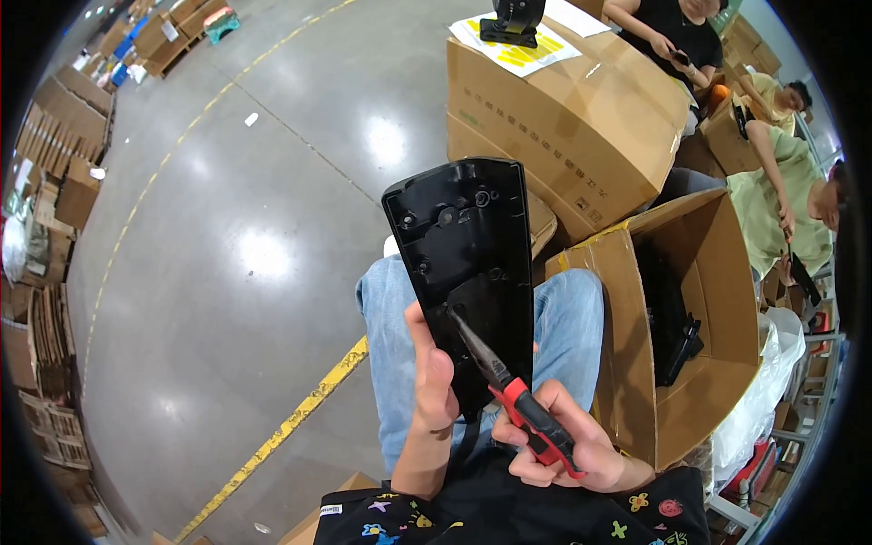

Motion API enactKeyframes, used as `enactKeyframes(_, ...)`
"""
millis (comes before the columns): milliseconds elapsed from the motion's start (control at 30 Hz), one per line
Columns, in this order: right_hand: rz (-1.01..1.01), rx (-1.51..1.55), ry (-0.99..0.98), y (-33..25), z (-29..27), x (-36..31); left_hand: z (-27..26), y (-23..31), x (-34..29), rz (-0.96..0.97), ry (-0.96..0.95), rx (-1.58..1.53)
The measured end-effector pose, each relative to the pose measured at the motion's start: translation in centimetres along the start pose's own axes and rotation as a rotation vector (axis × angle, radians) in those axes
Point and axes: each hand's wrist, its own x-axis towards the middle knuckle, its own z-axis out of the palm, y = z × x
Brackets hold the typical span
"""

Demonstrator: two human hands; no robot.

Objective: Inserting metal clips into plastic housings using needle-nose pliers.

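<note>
The left hand (434, 386) has hold of the lower left edge of the black plastic housing (472, 241), thumb up along its side, and the housing rises ahead of that hand, hollow side facing the wearer! Over to the right hand (572, 443), closed around the red-and-black handles of 1 pair of long-nosed pliers (522, 404), which point forward and left of that hand. The nose lies over the housing's inner face; whether the tip touches the plastic, I can't tell. Beyond the left hand, round bosses (482, 198) dot the housing's far end, and 2 knees (574, 309) in blue jeans flank it. Ahead and right of the right hand, it's an open cardboard box (627, 336), black parts (672, 318) inside! Farther ahead of that hand, a large carton (563, 136) bears a black device (516, 14) on a yellow-marked sheet (545, 53). Left of the left hand, a yellow stripe (291, 422) slants across grey floor (227, 327).
</note>
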Motion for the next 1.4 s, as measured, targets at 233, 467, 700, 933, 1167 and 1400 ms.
enactKeyframes(233,-0.01,-0.037,0.041,-0.2,0.5,-0.3,-0.6,-0.8,-0.2,0.039,0.084,0.073)
enactKeyframes(467,0.033,-0.142,0.119,0.8,0.6,-0.4,-1.0,-0.6,-0.4,0.027,0.057,0.156)
enactKeyframes(700,0.053,-0.26,0.094,2.4,0.0,0.2,-0.5,-0.1,-0.9,0.027,0.134,0.124)
enactKeyframes(933,0.092,-0.375,0.087,1.4,-0.8,-1.0,-2.2,0.0,-1.1,0.058,0.036,0.313)
enactKeyframes(1167,0.472,0.077,0.093,-1.7,-0.9,-0.9,-2.8,-1.1,-1.9,0.128,0.087,0.289)
enactKeyframes(1400,0.34,0.359,0.093,0.9,-0.5,0.4,-2.1,-1.4,-3.6,-0.041,0.15,0.07)
